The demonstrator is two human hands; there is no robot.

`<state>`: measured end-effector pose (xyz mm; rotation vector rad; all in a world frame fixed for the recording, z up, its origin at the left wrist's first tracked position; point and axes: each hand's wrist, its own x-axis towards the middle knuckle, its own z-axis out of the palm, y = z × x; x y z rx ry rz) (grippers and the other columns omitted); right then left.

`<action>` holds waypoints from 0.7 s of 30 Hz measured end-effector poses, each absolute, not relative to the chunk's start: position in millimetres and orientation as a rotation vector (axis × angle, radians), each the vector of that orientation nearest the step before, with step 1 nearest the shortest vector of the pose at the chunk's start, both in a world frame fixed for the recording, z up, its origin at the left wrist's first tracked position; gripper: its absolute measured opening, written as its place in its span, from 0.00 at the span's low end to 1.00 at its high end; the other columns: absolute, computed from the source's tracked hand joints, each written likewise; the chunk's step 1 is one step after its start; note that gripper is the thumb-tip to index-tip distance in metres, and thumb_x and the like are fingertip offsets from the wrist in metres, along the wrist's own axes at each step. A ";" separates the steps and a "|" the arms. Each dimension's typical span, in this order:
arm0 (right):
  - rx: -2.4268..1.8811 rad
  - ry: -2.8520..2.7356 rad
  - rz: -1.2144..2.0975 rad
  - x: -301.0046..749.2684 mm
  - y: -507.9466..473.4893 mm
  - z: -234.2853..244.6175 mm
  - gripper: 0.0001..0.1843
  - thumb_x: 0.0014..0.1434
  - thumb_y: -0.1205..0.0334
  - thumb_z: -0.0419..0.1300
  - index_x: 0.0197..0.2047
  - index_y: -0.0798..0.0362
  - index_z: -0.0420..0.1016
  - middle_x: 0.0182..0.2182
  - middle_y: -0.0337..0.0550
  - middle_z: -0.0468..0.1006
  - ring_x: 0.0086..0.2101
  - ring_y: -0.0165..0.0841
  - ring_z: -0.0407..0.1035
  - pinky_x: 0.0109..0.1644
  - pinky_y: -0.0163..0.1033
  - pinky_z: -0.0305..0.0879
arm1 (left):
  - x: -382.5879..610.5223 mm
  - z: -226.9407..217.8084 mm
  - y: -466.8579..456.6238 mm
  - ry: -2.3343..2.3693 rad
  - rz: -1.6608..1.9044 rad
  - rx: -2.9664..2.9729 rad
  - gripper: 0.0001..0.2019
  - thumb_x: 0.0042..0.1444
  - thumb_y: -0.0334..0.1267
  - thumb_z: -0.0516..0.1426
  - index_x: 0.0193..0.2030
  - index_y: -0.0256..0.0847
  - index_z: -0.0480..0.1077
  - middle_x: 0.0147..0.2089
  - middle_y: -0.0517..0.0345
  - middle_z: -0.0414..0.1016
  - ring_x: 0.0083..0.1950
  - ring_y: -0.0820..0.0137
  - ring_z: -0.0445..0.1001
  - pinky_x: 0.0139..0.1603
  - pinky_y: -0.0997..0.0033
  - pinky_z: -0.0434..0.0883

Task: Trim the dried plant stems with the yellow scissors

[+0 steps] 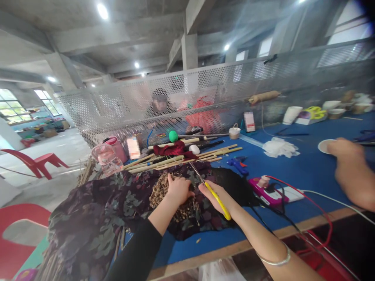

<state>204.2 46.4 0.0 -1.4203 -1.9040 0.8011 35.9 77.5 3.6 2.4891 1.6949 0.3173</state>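
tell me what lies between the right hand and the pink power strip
In the head view, part of the black cloth lies between the right hand and the pink power strip.

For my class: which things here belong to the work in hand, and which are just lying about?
In use, it seems:
yellow-handled tool, in the right hand
brown dried clump, under the left hand
dark patterned cloth, beneath the clump

Apparently lying about:
green ball
blue glue gun
pink container
white crumpled material
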 end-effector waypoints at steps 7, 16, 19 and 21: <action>-1.387 -1.952 0.828 204.5 48.3 -4.8 0.21 0.58 0.40 0.46 0.31 0.50 0.64 0.26 0.39 0.73 0.29 0.35 0.68 0.34 0.37 0.60 | -7.4 6.5 81.7 1.696 0.727 2.357 0.09 0.53 0.39 0.56 0.41 0.46 0.73 0.44 0.53 0.77 0.49 0.61 0.71 0.63 0.43 0.41; -1.410 -1.992 0.803 198.1 48.3 -10.8 0.17 0.57 0.43 0.50 0.30 0.49 0.63 0.25 0.38 0.73 0.28 0.35 0.69 0.31 0.34 0.58 | -39.4 -26.3 81.6 1.776 1.216 1.833 0.12 0.53 0.41 0.55 0.42 0.42 0.75 0.43 0.52 0.78 0.46 0.63 0.74 0.60 0.57 0.59; -1.436 -2.002 0.773 194.9 48.4 -10.9 0.17 0.56 0.43 0.51 0.30 0.49 0.64 0.25 0.39 0.74 0.27 0.35 0.69 0.30 0.34 0.57 | -41.8 -24.2 81.9 1.719 1.220 1.827 0.13 0.53 0.42 0.55 0.43 0.41 0.75 0.43 0.52 0.78 0.46 0.63 0.74 0.56 0.59 0.63; -1.435 -2.000 0.758 194.5 47.3 -8.3 0.18 0.56 0.43 0.50 0.31 0.49 0.65 0.25 0.40 0.74 0.28 0.36 0.70 0.30 0.35 0.58 | -38.7 -16.8 79.3 1.730 1.224 1.861 0.15 0.54 0.42 0.54 0.45 0.41 0.74 0.46 0.50 0.76 0.48 0.63 0.73 0.56 0.59 0.64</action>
